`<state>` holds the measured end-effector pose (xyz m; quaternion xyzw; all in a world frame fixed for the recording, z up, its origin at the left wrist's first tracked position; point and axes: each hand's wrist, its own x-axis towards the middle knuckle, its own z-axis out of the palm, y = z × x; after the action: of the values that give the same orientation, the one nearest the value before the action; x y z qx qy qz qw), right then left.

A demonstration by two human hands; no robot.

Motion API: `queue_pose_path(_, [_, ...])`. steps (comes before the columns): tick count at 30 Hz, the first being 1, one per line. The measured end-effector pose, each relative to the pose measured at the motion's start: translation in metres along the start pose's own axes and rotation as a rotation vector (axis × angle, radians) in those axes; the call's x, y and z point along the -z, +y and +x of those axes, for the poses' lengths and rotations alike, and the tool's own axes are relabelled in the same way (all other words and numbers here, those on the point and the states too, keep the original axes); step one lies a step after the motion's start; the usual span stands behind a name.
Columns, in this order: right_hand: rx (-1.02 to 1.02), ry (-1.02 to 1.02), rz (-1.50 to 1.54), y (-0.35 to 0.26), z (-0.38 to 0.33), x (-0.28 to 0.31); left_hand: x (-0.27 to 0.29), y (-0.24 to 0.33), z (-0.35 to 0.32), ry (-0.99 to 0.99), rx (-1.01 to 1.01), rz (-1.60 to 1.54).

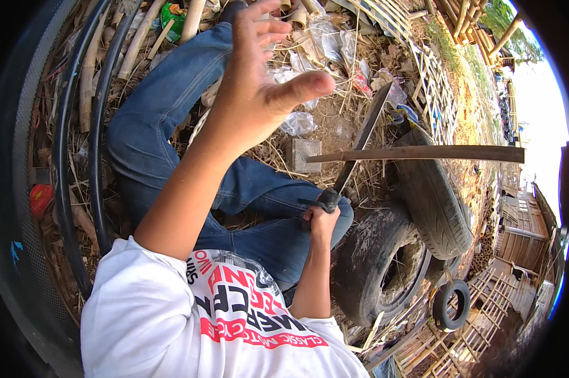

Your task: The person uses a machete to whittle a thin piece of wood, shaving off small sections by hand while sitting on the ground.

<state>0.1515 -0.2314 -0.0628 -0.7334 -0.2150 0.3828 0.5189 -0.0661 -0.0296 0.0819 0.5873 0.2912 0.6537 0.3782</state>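
Note:
My left hand point(256, 82) is raised in front of me with its fingers apart and nothing in it. My right hand point(323, 222) rests by my knee, closed round the dark handle of a machete point(366, 129). Its long blade points up and away to the right. A long, narrow strip of split bamboo point(417, 153) crosses in front of the blade, untouched by either hand. One end of the strip appears beside a grey block point(304, 155) on the ground; whether it touches the block I cannot tell.
Worn tyres point(385, 258) are piled at the right, with a smaller tyre point(451, 305) beyond. Black tubes point(98, 126) curve along the left. Bamboo pieces point(139, 38), dry leaves and plastic scraps point(298, 123) litter the ground. Woven bamboo lattice point(432, 94) lies further off.

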Motion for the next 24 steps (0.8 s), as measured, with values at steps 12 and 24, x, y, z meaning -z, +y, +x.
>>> queue_pose_path(12, [0.021,-0.032,0.003,-0.003,-0.002,0.000,-0.162,0.039,-0.006,-0.641,-0.138,-0.310])
queue_pose_path(24, [-0.086,-0.034,-0.095,-0.013,-0.026,0.028,-0.175,0.045,-0.036,-0.926,-0.095,-0.463])
